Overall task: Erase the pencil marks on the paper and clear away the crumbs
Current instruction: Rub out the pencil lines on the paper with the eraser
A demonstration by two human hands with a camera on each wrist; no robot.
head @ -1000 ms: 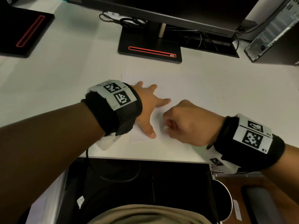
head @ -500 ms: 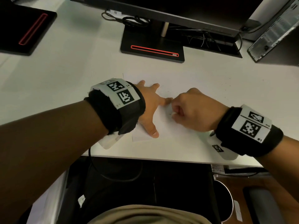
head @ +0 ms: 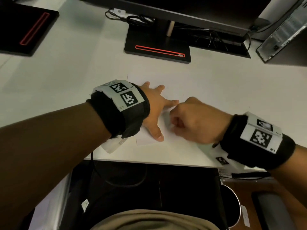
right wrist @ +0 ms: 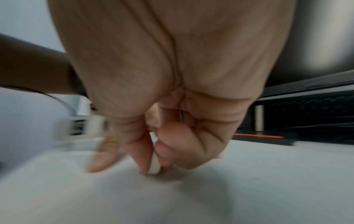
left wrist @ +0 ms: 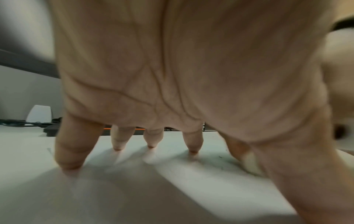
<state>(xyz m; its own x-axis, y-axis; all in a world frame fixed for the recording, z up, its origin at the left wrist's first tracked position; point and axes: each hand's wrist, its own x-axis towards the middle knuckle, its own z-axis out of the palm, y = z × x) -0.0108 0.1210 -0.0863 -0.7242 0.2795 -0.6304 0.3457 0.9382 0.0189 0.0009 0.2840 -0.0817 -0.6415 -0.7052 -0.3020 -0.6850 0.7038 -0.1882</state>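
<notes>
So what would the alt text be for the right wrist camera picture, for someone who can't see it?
A right hand pinches a small white eraser against a white sheet of paper, seen close from the wrist. A black monitor stand with an orange-red line sits behind, blurred.

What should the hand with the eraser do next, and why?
Probably keep rubbing in short strokes. The right hand pinches a white eraser with its tip on the paper, the left hand presses the sheet flat with spread fingers, and faint dark marks remain beside the thumb.
</notes>
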